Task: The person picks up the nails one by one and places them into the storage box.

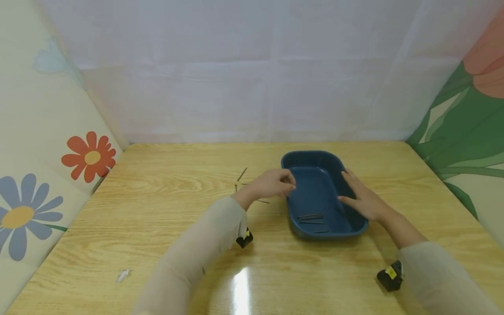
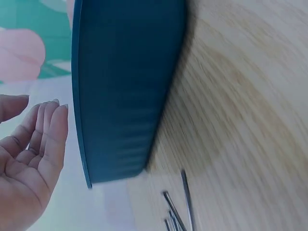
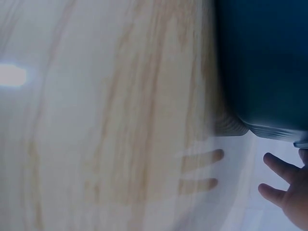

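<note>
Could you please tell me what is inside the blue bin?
Several thin nail-like pieces lie on the floor of the blue bin, toward its near end. The right hand hides part of its right inner wall, and the left hand part of its left rim.

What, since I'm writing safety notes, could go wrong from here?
The loose nails lie on the table close to the left hand, so its wrist or sleeve might brush and scatter them.

That hand is also right by the left rim of the tray; a bump could shift the tray and the nails inside.

Picking up such thin nails could perhaps prick a bare finger.
</note>
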Demonstrator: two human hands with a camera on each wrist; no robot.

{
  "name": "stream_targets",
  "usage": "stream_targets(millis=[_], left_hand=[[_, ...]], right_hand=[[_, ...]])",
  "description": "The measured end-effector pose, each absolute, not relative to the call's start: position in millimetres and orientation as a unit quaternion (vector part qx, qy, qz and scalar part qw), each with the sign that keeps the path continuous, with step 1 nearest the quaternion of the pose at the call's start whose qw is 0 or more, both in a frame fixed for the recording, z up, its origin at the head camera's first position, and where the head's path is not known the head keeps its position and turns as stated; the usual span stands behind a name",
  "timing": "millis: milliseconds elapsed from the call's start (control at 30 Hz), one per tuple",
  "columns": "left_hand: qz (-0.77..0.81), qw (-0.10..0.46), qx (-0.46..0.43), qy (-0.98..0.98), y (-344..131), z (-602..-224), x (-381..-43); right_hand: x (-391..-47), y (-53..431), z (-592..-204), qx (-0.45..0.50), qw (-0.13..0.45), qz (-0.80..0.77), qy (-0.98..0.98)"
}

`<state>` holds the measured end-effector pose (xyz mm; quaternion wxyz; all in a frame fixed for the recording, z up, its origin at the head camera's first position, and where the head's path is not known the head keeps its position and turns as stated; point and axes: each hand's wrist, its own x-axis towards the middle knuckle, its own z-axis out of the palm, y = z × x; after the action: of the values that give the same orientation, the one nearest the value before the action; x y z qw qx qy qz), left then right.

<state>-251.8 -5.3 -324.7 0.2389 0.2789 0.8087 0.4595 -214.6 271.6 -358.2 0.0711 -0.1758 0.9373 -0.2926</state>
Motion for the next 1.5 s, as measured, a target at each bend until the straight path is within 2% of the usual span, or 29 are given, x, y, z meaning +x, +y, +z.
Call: stream_targets(millis=[300, 933, 1100, 1333, 1500], left_hand=[[0.488, 0.228, 0.208, 0.817, -39.3, -330.9, -255.8], [0.355, 0.145, 0.064, 0.921, -85.1, -349.4, -262.3], [0.324, 0.160, 0.027, 0.932, -90.9, -352.8, -264.5], [0.255, 0.140, 0.037, 0.956, -95.9, -351.9, -262.1], [0.213, 0.147, 0.052, 0.964, -94.4, -354.2, -263.2]], right_hand=[[-214.7, 270.6, -358.5, -0.172, 0.072, -0.287, 0.940], [-212.3, 271.1, -360.8, -0.168, 0.076, -0.296, 0.937], [-213.0, 270.8, -361.5, -0.168, 0.075, -0.295, 0.938], [-213.0, 270.1, -359.6, -0.167, 0.075, -0.297, 0.937], [-213.5, 270.8, -360.1, -0.166, 0.075, -0.296, 0.938]])
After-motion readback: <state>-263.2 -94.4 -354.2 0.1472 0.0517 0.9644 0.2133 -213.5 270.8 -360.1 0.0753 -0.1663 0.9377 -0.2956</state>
